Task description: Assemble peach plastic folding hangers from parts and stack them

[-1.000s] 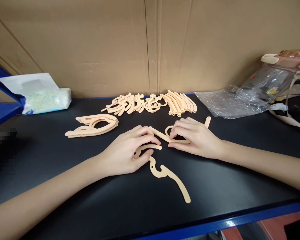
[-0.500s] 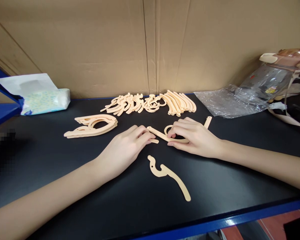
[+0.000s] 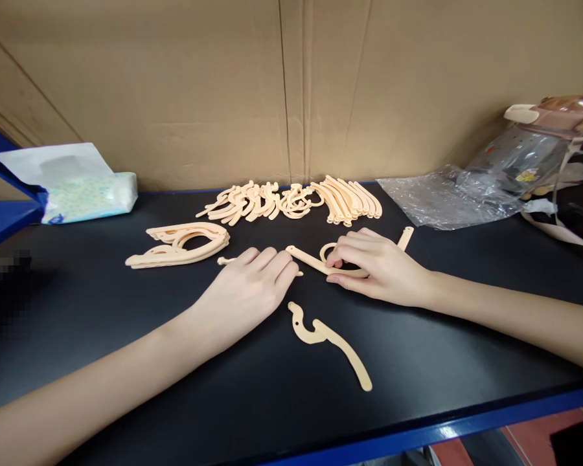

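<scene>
Beige plastic parts that look like folding clothes hanger pieces lie on the black table. My left hand (image 3: 255,285) is closed over a slim beige hanger arm (image 3: 226,261), whose ends poke out on both sides. To its right, my right hand (image 3: 379,265) pinches a partly joined hanger (image 3: 307,259) with a ring-shaped middle; its near arm reaches to my left fingertips, and its other arm sticks out behind my right hand. Closer to me lies a loose hooked arm (image 3: 344,349), touched by neither hand.
Folded hangers (image 3: 175,261) are stacked at left. Behind my hands are piles of hooked pieces (image 3: 250,202) and curved arms (image 3: 350,202). A tissue pack (image 3: 90,197) stands far left. A clear plastic bag (image 3: 447,200) and a bottle (image 3: 539,155) are at right, before a cardboard wall (image 3: 199,97).
My left hand has turned over the slim hanger arm, so its left end now shows and less of its right end is visible. The right hand has stayed in place.
</scene>
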A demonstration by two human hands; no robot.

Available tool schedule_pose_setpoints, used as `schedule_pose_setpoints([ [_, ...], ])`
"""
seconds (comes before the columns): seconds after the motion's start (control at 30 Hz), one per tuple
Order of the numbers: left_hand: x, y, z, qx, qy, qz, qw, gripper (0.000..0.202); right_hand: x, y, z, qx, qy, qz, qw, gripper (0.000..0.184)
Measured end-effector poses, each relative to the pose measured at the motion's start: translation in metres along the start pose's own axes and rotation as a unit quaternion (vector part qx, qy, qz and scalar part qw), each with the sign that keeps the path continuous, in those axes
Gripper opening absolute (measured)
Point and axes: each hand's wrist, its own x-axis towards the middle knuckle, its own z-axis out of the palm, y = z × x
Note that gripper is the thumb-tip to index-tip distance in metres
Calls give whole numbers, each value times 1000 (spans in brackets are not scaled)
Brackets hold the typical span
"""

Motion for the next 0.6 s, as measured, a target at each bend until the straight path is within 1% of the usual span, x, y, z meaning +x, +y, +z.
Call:
schedule_pose_setpoints([
  [0.1, 1, -1, 1, 14, 15, 2, 1000, 19, 0, 0, 0, 3, -1, 2, 1000, 11],
  [0.17, 0, -1, 3, -2, 38, -21, 999, 17, -1, 0, -1, 7, -4, 2, 1000, 11],
  [0.23, -1, -2, 5, -72, 68, -76, 992, 18, -1, 0, -1, 9, -6, 2, 1000, 11],
  [0.27, -1, -2, 6, -127, 83, -118, 981, 22, -1, 0, -1, 9, -7, 1, 1000, 11],
  [0.3, -2, -3, 6, -190, 97, -163, 963, 28, -1, 0, -1, 8, -7, 1, 1000, 11],
  [0.37, -3, -4, 6, -306, 121, -249, 911, 36, -1, 0, -1, 8, -5, 0, 1000, 11],
  [0.4, -3, -5, 6, -346, 134, -284, 884, 35, -1, 0, -1, 9, -4, -1, 1000, 10],
  [0.47, -2, -8, 6, -400, 150, -334, 840, 30, -1, 0, -1, 13, -3, -1, 1000, 10],
  [0.53, 0, -10, 6, -456, 142, -373, 796, 29, -1, -1, -1, 15, -4, 1, 1000, 9],
  [0.6, 2, -11, 7, -520, 118, -400, 745, 30, -1, -1, -1, 14, -6, 3, 1000, 9],
])
